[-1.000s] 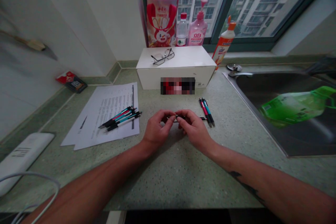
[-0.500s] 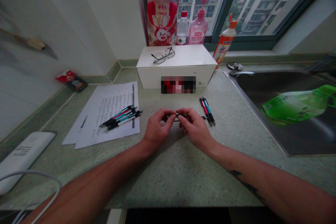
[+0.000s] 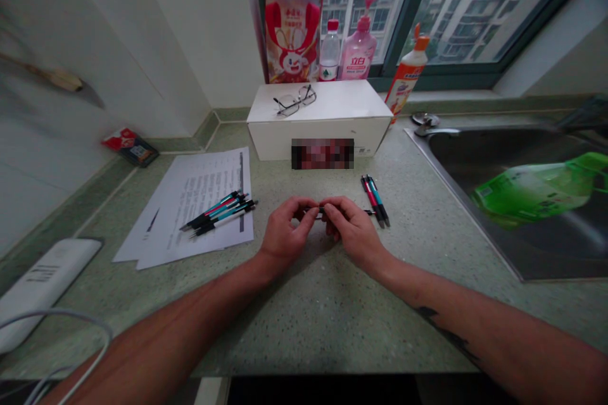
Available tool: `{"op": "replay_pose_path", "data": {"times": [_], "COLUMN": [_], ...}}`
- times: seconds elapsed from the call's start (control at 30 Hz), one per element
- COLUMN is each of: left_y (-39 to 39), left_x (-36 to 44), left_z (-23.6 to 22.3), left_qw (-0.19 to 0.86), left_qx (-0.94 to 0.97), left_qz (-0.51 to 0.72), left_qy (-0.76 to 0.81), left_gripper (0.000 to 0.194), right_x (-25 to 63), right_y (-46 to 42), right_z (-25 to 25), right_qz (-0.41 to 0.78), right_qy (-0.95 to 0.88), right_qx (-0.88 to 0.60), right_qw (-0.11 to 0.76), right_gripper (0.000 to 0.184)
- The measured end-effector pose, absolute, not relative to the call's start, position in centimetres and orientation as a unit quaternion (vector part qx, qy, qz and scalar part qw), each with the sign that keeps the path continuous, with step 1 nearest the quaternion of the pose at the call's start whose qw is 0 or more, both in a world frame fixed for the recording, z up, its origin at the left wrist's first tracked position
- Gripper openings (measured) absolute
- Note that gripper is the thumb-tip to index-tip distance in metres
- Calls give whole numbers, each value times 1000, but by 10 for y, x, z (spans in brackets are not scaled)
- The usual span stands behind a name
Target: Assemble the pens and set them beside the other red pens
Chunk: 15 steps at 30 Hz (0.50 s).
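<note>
You pinch slim black pen (image 3: 323,210) crosswise between both hands: left hand (image 3: 285,231), right hand (image 3: 354,234), fingers curled closed on it, tip poking past right hand. Left of pen, bundled teal-and-red pens (image 3: 218,214) on white printed sheets (image 3: 209,183); right of pen, red-and-teal pen pair (image 3: 375,201) on speckled green tabletop (image 3: 313,329).

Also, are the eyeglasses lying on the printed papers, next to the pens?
No, the eyeglasses rest on top of the white box, apart from the printed papers on the countertop.
</note>
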<state>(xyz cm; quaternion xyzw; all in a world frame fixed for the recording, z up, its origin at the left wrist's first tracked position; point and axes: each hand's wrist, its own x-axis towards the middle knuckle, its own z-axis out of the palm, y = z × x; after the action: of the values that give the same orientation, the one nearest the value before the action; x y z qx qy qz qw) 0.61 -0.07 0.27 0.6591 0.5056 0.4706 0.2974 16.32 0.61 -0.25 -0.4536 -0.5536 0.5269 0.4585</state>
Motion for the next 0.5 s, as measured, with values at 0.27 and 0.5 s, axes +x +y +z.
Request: {"op": "replay_pose_path", "data": {"times": [0.27,0.5], "left_y": [-2,-1], "left_x": [5,5], "left_z": [4,3], "left_qw": [285,283], "left_qx": [656,656], "left_qz": [482,486], "left_qy": [507,503], "left_gripper": [13,13], "right_x": [164,165], "right_y": [4,5], "right_z": [-5,-4], "right_qz": [514,511], "right_qy": [-557,-558], "right_qx": [-452,-460], "right_qw": [470,465], "right_gripper": [31,26]}}
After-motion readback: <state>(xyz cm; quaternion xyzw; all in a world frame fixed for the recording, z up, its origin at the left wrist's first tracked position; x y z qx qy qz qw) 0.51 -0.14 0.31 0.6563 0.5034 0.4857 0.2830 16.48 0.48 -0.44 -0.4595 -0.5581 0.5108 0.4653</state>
